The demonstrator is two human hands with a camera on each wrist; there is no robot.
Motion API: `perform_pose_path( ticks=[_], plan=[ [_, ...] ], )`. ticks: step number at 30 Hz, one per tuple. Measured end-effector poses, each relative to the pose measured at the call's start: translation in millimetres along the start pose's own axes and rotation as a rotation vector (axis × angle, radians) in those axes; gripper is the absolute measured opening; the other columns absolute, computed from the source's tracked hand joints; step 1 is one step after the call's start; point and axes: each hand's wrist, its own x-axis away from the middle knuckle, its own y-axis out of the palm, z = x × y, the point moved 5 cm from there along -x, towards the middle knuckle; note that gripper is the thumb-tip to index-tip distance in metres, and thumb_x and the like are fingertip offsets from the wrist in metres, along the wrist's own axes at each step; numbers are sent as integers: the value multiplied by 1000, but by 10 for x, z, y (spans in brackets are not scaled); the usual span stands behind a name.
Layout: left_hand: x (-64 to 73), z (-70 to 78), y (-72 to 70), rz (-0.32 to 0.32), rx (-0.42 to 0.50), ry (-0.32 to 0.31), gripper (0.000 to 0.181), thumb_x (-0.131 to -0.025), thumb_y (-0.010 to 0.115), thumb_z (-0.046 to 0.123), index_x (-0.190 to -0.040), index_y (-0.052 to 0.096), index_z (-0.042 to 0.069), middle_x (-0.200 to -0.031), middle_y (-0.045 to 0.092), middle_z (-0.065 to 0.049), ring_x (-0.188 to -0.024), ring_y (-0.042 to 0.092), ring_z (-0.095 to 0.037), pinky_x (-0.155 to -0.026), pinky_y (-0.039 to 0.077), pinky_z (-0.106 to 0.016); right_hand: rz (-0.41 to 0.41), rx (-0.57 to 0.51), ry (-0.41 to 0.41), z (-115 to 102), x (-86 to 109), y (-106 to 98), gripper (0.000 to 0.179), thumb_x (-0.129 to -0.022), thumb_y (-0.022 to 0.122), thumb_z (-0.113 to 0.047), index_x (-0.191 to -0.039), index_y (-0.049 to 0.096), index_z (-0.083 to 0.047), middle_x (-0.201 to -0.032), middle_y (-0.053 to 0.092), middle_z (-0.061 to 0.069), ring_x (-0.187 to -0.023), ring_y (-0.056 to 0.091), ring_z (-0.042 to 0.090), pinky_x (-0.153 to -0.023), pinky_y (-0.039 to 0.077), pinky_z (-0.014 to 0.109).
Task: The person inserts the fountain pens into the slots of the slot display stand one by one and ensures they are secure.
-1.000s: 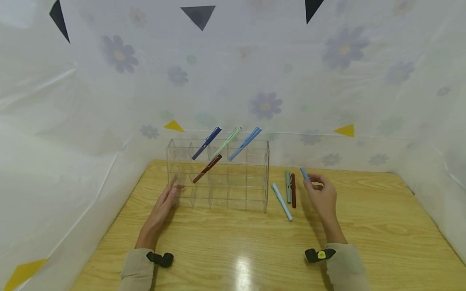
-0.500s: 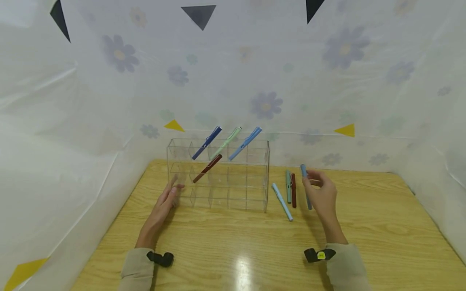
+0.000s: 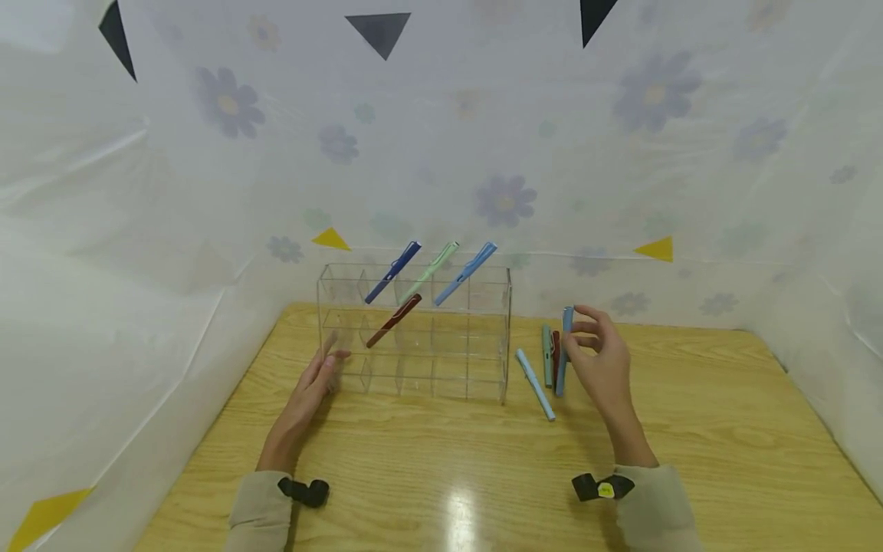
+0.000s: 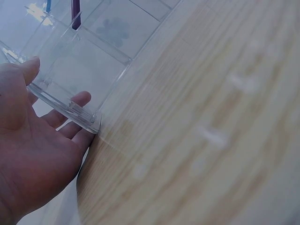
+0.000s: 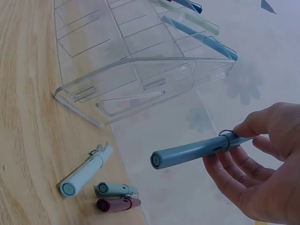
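A blue pen (image 3: 564, 376) is pinched between the thumb and fingers of my right hand (image 3: 604, 364), raised off the table with its clip end up. My left hand (image 3: 310, 391) holds the left side of a clear acrylic pen rack (image 3: 509, 337); in the left wrist view, the thumb and fingers lie on either side of its edge. Slanted in the rack's top tier are a dark blue pen (image 3: 393, 272), a light green pen (image 3: 440, 262) and a light blue pen (image 3: 465, 274). A dark red pen (image 3: 393, 321) leans in the middle tier.
Right of the rack, a pale blue pen (image 3: 535, 385), a green pen (image 3: 547, 356) and another dark red pen (image 3: 556, 345) lie on the wooden table (image 3: 414, 468). A flower-patterned curtain (image 3: 428, 169) stands behind the table.
My right hand has lifted the blue pen and brought it left, turning it more upright, over beside the dark red pen on the table. My left hand and the rack stay in place.
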Motion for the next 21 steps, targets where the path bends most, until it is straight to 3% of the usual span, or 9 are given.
perform_pose_path(
  ticks=[5, 11, 15, 21],
  plan=[
    [0, 7, 4, 2, -9, 2, 55, -115, 28, 32, -167, 14, 17, -151, 44, -25, -139, 33, -39, -104, 26, -48, -23, 0, -24, -333, 34, 11, 47, -95, 64, 8, -141, 57, 0, -108, 67, 27, -88, 67, 29, -65, 52, 16],
    [2, -3, -4, 5, -2, 8, 55, -115, 28, 32, -167, 14, 17, -151, 44, -26, -147, 29, -40, -105, 27, -27, -39, -27, -66, -575, 17, 70, 45, -94, 64, 11, -138, 58, 3, -108, 66, 28, -90, 67, 34, -67, 53, 17],
    [-4, -7, -5, 9, -1, 10, 54, -115, 28, 31, -167, 14, 18, -151, 44, -27, -147, 30, -41, -104, 27, -29, -36, -56, -110, -657, -18, 122, 44, -94, 65, 12, -136, 58, 6, -107, 66, 28, -91, 67, 35, -70, 52, 16],
    [-8, -9, -1, 9, -12, 2, 55, -116, 27, 31, -167, 14, 18, -151, 44, -26, -146, 28, -40, -108, 23, -50, -57, -116, -90, -641, -92, 234, 43, -96, 64, 9, -138, 57, 5, -109, 65, 27, -94, 66, 32, -72, 54, 19]
  ],
)
